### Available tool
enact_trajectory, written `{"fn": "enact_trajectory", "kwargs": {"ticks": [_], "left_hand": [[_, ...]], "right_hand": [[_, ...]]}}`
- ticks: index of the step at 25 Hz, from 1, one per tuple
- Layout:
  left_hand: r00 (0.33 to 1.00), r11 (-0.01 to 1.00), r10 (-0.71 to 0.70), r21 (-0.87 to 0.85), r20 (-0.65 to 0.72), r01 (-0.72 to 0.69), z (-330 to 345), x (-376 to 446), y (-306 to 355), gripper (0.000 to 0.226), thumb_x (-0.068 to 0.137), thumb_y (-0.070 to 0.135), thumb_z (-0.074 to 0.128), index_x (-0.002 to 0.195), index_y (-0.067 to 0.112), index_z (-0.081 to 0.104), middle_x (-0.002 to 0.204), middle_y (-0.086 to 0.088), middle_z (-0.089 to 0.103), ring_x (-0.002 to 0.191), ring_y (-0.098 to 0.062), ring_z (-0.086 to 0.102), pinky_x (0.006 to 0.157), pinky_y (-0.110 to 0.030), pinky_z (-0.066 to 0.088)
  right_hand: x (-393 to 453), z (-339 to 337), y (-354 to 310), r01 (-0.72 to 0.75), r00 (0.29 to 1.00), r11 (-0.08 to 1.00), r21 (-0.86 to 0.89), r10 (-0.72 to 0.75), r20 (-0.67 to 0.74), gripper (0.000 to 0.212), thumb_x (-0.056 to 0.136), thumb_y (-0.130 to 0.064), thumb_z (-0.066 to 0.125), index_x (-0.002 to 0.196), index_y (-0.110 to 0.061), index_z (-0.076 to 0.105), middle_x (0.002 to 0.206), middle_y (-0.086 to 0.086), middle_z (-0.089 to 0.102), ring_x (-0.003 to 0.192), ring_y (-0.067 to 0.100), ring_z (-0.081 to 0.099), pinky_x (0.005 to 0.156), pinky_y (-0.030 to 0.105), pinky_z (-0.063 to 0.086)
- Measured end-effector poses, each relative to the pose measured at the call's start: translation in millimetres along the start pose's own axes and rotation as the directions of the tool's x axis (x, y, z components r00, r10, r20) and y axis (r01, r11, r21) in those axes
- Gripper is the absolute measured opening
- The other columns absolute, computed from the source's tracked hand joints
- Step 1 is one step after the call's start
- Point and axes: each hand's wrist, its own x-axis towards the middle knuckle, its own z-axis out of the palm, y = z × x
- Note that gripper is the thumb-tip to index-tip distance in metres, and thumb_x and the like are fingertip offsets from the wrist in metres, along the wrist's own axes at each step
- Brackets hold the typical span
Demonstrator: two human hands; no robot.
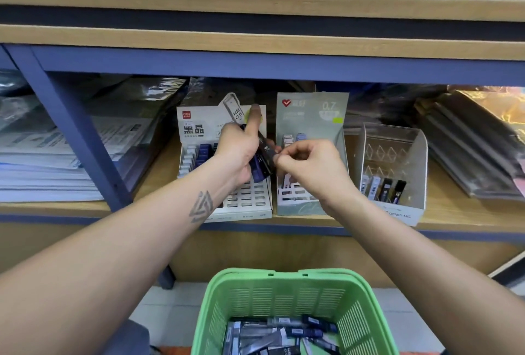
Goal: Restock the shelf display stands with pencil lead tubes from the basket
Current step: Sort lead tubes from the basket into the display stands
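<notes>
Head view: left hand clamps a bunch of tubes above the white stand; right hand pinches one off the bunch — mid-restock. Next, probably, slotting it into a free hole — more tubes wait in the basket below.

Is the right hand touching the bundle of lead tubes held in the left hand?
Touching. The head view shows the right hand pinching the end of a tube in the bundle of lead tubes that the left hand clasps.
</notes>
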Motion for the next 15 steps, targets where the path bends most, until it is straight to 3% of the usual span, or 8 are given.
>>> {"fn": "enact_trajectory", "kwargs": {"ticks": [3, 6, 10, 15], "left_hand": [[0.996, 0.985, 0.075, 0.157, -0.041, -0.068, -6, 3, 8, 0.045, 0.102, 0.047, 0.053, 0.095, 0.003, 0.056, 0.061, -0.012, 0.068, 0.042, -0.021, 0.063, 0.040, -0.025, 0.048], [0.997, 0.967, 0.071, 0.245, 0.031, -0.076, -10, -2, 13, 0.035, 0.099, 0.039, 0.061, 0.088, 0.007, 0.054, 0.057, -0.010, 0.063, 0.031, -0.014, 0.042, 0.035, -0.016, 0.029], [0.967, 0.975, -0.015, 0.220, 0.255, -0.042, -4, -21, 15, 0.025, 0.094, 0.027, 0.071, 0.085, 0.008, 0.060, 0.061, -0.011, 0.066, 0.033, -0.010, 0.039, 0.034, -0.015, 0.023], [0.940, 0.953, 0.014, 0.281, 0.341, -0.116, 4, -36, 10, 0.007, 0.091, 0.002, 0.070, 0.097, -0.002, 0.070, 0.079, -0.019, 0.074, 0.036, -0.010, 0.040, 0.035, -0.017, 0.025]], "right_hand": [[0, -12, 2, -0.116, 0.992, 0.945, 0.307, 0.092, 0.091, 0.006, 0.090, 0.003, 0.068, 0.084, 0.003, 0.065, 0.077, 0.018, 0.075, 0.072, 0.024, 0.075, 0.062, 0.026, 0.059], [-3, -21, 7, -0.155, 0.985, 0.877, 0.455, 0.101, 0.142, 0.007, 0.088, 0.007, 0.069, 0.089, 0.007, 0.062, 0.082, 0.027, 0.074, 0.077, 0.029, 0.076, 0.069, 0.028, 0.062], [-11, -39, 16, -0.149, 0.983, 0.871, 0.467, 0.080, 0.166, 0.012, 0.087, 0.009, 0.070, 0.095, 0.003, 0.065, 0.086, 0.028, 0.073, 0.076, 0.030, 0.075, 0.068, 0.028, 0.060], [-17, -74, 30, -0.059, 0.998, 0.953, 0.299, 0.045, 0.052, 0.024, 0.075, 0.006, 0.082, 0.093, -0.007, 0.075, 0.089, 0.015, 0.076, 0.083, 0.024, 0.073, 0.079, 0.033, 0.060]]}}
